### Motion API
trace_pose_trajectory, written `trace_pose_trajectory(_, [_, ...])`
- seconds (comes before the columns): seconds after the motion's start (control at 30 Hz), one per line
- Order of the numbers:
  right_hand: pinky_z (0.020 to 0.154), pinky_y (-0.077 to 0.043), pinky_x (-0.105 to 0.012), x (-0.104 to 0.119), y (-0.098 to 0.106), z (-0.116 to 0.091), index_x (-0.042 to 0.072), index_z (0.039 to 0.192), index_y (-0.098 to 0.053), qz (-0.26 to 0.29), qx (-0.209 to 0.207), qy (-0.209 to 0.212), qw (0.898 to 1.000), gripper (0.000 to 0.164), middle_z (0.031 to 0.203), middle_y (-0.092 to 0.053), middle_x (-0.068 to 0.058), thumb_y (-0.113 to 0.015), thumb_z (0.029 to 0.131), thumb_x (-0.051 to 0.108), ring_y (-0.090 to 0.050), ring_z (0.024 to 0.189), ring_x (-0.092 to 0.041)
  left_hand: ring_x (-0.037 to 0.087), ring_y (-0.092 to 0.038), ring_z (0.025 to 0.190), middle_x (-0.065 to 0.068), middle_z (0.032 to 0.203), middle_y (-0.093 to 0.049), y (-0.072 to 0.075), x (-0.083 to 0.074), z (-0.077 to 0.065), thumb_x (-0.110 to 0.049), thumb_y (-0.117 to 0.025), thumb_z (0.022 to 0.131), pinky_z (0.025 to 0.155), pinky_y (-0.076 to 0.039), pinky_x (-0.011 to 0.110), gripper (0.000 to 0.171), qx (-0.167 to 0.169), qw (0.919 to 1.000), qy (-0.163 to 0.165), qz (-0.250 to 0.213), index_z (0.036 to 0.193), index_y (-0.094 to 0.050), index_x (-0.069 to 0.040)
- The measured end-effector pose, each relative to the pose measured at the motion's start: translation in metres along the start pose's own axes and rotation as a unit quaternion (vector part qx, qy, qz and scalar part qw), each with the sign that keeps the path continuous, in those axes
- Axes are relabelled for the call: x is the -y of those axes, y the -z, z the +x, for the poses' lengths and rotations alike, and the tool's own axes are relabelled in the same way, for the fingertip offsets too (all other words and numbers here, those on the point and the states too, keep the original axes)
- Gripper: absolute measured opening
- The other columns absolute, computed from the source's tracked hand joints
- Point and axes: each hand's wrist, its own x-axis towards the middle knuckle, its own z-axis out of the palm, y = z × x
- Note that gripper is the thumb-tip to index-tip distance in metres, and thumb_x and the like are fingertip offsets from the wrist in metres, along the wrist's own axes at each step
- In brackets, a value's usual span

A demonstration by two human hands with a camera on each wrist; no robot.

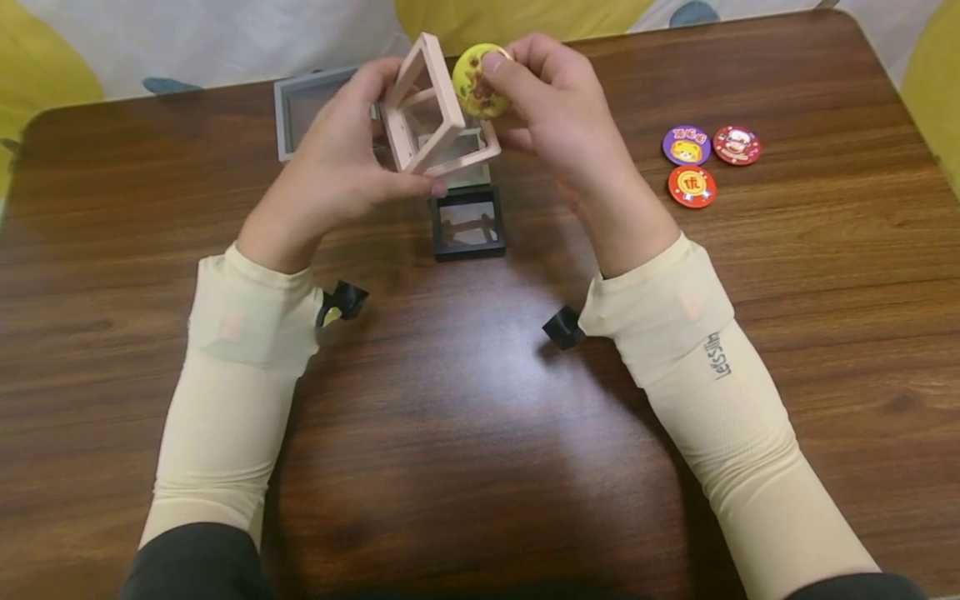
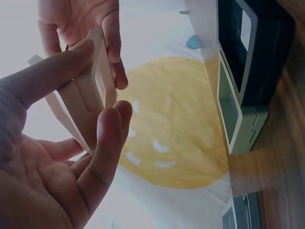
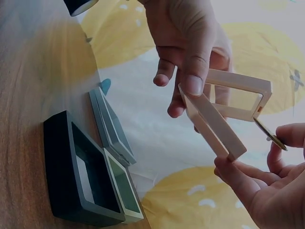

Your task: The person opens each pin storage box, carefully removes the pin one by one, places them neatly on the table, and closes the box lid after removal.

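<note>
My left hand (image 1: 330, 154) holds a small pale pink display frame (image 1: 446, 87) in the air, its two hinged halves spread apart in a V. Thumb and fingers grip the frame's hinge side, as the left wrist view shows. Close at its right, my right hand (image 1: 573, 117) pinches a round yellow badge (image 1: 472, 87) with a flower print between thumb and fingers. Seen edge-on in the right wrist view, the badge (image 3: 270, 135) is at the opening between the halves. Other fingers of the right hand touch the frame's lower half (image 3: 214, 126) there.
Below the hands, a black frame (image 1: 468, 252) and a pale green frame (image 2: 245, 136) stand on the wooden table (image 1: 420, 433). A grey-blue frame (image 1: 282, 121) lies behind the left hand. Purple (image 1: 686, 146), white-and-red (image 1: 737, 146) and red (image 1: 692, 187) round badges lie at right.
</note>
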Motion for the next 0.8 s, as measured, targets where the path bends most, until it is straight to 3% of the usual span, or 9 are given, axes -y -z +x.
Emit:
trace_pose_trajectory(0.1, [0.087,-0.056,-0.04,0.0009,0.0005,0.0004,0.003,0.086,-0.056,0.021,0.0,-0.009,1.0,0.014,0.095,-0.059,-0.008,-0.053,0.096,0.011,-0.066,0.089,-0.021,0.029,-0.056,0.11,0.011,0.135,-0.049,0.0007,-0.0005,-0.0005,-0.002,-0.085,0.065,0.098,-0.046,0.042,0.093,-0.004,1.0,0.006,0.0,0.142,-0.033,-0.01])
trace_pose_trajectory(0.3, [0.069,-0.058,-0.026,0.0024,0.0012,0.0006,0.003,0.085,-0.056,0.067,0.003,-0.013,0.998,0.016,0.093,-0.061,-0.011,-0.049,0.098,0.009,-0.066,0.081,-0.019,0.026,-0.054,0.108,0.01,0.134,-0.05,0.0,0.0002,0.0003,-0.001,-0.085,0.064,0.096,-0.045,0.04,0.093,-0.01,0.9999,0.004,0.007,0.141,-0.035,-0.009])
trace_pose_trajectory(0.67, [0.079,-0.058,-0.032,0.0023,0.0011,-0.0005,0.002,0.087,-0.056,0.076,0.012,-0.011,0.997,0.014,0.094,-0.059,-0.011,-0.049,0.098,0.009,-0.065,0.082,-0.02,0.028,-0.045,0.122,0.013,0.139,-0.046,-0.003,0.0038,0.0033,-0.006,-0.087,0.063,0.109,-0.036,0.043,0.097,0.017,0.998,0.007,0.061,0.143,-0.032,-0.006])
trace_pose_trajectory(0.8, [0.076,-0.058,-0.031,0.0028,0.0008,-0.001,0.002,0.086,-0.055,0.083,0.013,-0.013,0.996,0.014,0.094,-0.06,-0.012,-0.049,0.097,0.008,-0.065,0.082,-0.021,0.029,-0.045,0.122,0.014,0.138,-0.047,-0.004,0.0043,0.0037,-0.007,-0.087,0.062,0.109,-0.035,0.043,0.098,0.019,0.9972,0.001,0.073,0.143,-0.032,-0.006])
